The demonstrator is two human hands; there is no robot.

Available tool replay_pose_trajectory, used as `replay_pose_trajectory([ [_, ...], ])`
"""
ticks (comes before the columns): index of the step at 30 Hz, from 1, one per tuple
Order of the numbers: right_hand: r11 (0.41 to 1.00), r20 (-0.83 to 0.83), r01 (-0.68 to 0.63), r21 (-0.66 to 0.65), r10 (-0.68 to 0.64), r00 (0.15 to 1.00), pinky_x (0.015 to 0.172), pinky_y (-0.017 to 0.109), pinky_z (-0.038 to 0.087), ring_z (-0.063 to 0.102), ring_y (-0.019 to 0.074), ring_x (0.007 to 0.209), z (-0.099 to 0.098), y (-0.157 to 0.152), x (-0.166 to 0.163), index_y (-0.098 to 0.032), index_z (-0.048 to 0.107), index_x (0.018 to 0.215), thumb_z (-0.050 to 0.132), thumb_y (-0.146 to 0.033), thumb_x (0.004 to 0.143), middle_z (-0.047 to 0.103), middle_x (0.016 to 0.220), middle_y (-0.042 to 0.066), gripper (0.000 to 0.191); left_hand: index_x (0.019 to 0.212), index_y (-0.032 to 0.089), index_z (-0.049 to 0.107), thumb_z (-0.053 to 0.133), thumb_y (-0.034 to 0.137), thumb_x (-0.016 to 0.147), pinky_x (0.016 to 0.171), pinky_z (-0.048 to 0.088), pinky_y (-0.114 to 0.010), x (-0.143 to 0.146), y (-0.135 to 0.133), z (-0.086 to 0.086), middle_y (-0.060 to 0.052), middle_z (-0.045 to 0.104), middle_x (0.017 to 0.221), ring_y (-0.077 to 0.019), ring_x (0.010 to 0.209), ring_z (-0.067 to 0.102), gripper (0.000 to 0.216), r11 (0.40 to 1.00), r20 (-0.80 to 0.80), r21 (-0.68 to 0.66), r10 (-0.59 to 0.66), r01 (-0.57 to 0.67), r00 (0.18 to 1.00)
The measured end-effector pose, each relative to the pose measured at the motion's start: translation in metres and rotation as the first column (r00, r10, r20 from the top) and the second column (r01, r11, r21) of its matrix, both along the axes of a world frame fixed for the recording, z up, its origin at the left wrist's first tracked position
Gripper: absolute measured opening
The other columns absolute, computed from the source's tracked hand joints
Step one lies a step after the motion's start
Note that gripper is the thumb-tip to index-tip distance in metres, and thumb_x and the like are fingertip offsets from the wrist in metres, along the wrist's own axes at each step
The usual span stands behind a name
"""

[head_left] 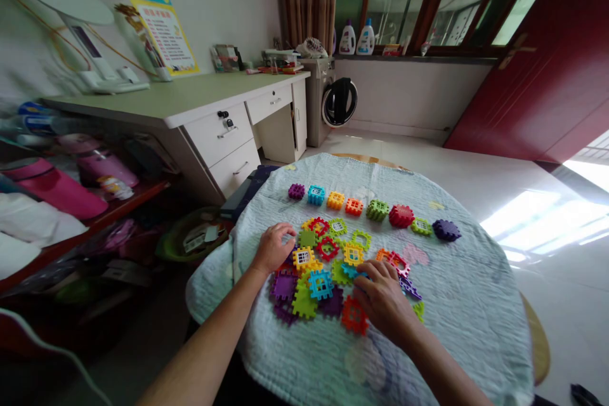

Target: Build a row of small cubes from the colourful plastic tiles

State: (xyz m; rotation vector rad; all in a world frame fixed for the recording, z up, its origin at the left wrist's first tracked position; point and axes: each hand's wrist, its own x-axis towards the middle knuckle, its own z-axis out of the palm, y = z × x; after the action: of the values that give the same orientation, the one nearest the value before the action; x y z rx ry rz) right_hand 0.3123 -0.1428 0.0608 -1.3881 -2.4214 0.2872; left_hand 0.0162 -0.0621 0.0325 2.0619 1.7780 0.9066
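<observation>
Interlocking plastic square pieces in several colours lie in a loose pile on the cloth. At the pile's left edge is my left hand (pixel 275 247), its fingers curved and apart from the thumb, with nothing visible between them. Close to it are a flat green piece (pixel 307 238) and a yellow window piece (pixel 305 258). My right hand (pixel 383 295) reaches over the pile's right side, fingers spread and bent, fingertips at a blue piece (pixel 351 270). Its palm side is hidden. An orange window piece (pixel 354 315) and a blue window piece (pixel 320 284) lie nearby.
Behind the pile stands a row of stacked pieces sorted by colour, including a green stack (pixel 377 210) and a red stack (pixel 401 216). A pale blue cloth (pixel 457 304) covers the round table. A desk (pixel 200 98) stands at the left, a washing machine (pixel 320 101) at the back.
</observation>
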Motion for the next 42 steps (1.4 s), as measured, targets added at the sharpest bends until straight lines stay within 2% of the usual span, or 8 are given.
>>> replay_pose_trajectory([
  [4, 0.999, -0.056, -0.015, 0.044, 0.017, 0.998, 0.091, 0.04, 0.041, 0.057, 0.0204, 0.091, 0.004, 0.002, 0.0, -0.022, 0.068, 0.082, 0.051, -0.02, 0.093, 0.068, 0.092, 0.006, 0.02, 0.09, 0.022, 0.07, 0.065, 0.029, 0.076, 0.101, 0.044, -0.039, 0.009, -0.012, 0.022, -0.006, 0.069, 0.112, -0.024, 0.108, 0.061, 0.016, 0.98, -0.036, -0.103, -0.173, 0.169, 0.984],
  [11, 0.987, -0.058, 0.11, 0.121, -0.103, 0.993, 0.104, 0.048, 0.038, 0.05, 0.027, 0.123, -0.02, 0.008, 0.0, -0.025, 0.065, 0.119, 0.048, -0.014, 0.089, 0.063, 0.129, 0.009, 0.036, 0.104, 0.023, 0.068, 0.069, 0.024, 0.068, 0.09, 0.048, -0.034, 0.022, -0.027, 0.042, -0.005, 0.069, 0.106, -0.0236, 0.099, 0.063, 0.036, 0.9, -0.146, -0.282, -0.382, 0.331, 0.913],
  [15, 0.982, -0.003, 0.182, 0.047, -0.182, 0.983, 0.104, 0.046, 0.039, 0.051, 0.0271, 0.124, -0.031, 0.016, 0.0, -0.024, 0.059, 0.13, 0.043, -0.015, 0.092, 0.06, 0.136, 0.01, 0.042, 0.108, 0.021, 0.067, 0.068, 0.02, 0.066, 0.092, 0.048, -0.034, 0.021, -0.024, 0.039, -0.007, 0.068, 0.108, -0.0239, 0.102, 0.063, 0.042, 0.896, -0.114, -0.299, -0.377, 0.33, 0.919],
  [21, 0.987, -0.02, 0.152, -0.059, -0.154, 0.988, 0.096, 0.041, 0.043, 0.058, 0.0266, 0.11, -0.02, 0.025, -0.004, -0.023, 0.065, 0.117, 0.051, -0.018, 0.089, 0.066, 0.123, 0.01, 0.032, 0.109, 0.022, 0.067, 0.069, 0.022, 0.066, 0.091, 0.048, -0.033, 0.02, -0.022, 0.034, -0.005, 0.068, 0.105, -0.0237, 0.099, 0.062, 0.044, 0.901, -0.112, -0.282, -0.371, 0.329, 0.922],
  [25, 0.994, -0.166, 0.093, -0.051, -0.1, 0.981, 0.089, 0.039, 0.046, 0.062, 0.0233, 0.096, -0.01, 0.024, -0.005, -0.024, 0.071, 0.096, 0.046, -0.024, 0.094, 0.07, 0.105, 0.008, 0.025, 0.111, 0.024, 0.067, 0.068, 0.02, 0.064, 0.091, 0.048, -0.035, 0.023, -0.024, 0.037, -0.005, 0.066, 0.103, -0.0245, 0.099, 0.06, 0.048, 0.909, -0.129, -0.261, -0.366, 0.325, 0.922],
  [30, 0.985, -0.46, 0.105, -0.135, -0.156, 0.874, 0.082, 0.035, 0.05, 0.064, 0.0216, 0.092, 0.002, 0.022, -0.006, -0.024, 0.067, 0.106, 0.044, -0.035, 0.096, 0.068, 0.102, 0.009, 0.028, 0.118, 0.024, 0.063, 0.065, 0.016, 0.064, 0.098, 0.048, -0.036, 0.032, -0.032, 0.047, -0.006, 0.06, 0.11, -0.0238, 0.106, 0.059, 0.055, 0.94, -0.006, -0.182, -0.293, 0.288, 0.956],
  [35, 0.826, -0.614, 0.005, -0.564, -0.423, 0.667, 0.045, 0.022, 0.037, 0.048, 0.0106, 0.047, -0.01, 0.023, -0.011, -0.023, 0.047, 0.116, 0.052, -0.047, 0.087, 0.053, 0.064, -0.007, 0.037, 0.13, 0.027, 0.053, 0.061, 0.012, 0.068, 0.108, 0.044, -0.035, 0.053, -0.042, 0.05, -0.007, 0.055, 0.126, -0.0213, 0.119, 0.055, 0.064, 0.907, 0.161, -0.169, -0.36, 0.385, 0.919],
  [42, 0.653, -0.632, -0.227, -0.723, -0.491, 0.6, 0.043, 0.019, 0.03, 0.04, 0.0062, 0.044, -0.017, 0.025, -0.016, -0.022, 0.05, 0.098, 0.061, -0.035, 0.073, 0.048, 0.06, -0.011, 0.03, 0.14, 0.028, 0.042, 0.062, 0.012, 0.07, 0.117, 0.036, -0.04, 0.079, -0.051, 0.049, -0.006, 0.054, 0.14, -0.022, 0.131, 0.049, 0.075, 0.851, 0.183, -0.172, -0.467, 0.496, 0.865],
])
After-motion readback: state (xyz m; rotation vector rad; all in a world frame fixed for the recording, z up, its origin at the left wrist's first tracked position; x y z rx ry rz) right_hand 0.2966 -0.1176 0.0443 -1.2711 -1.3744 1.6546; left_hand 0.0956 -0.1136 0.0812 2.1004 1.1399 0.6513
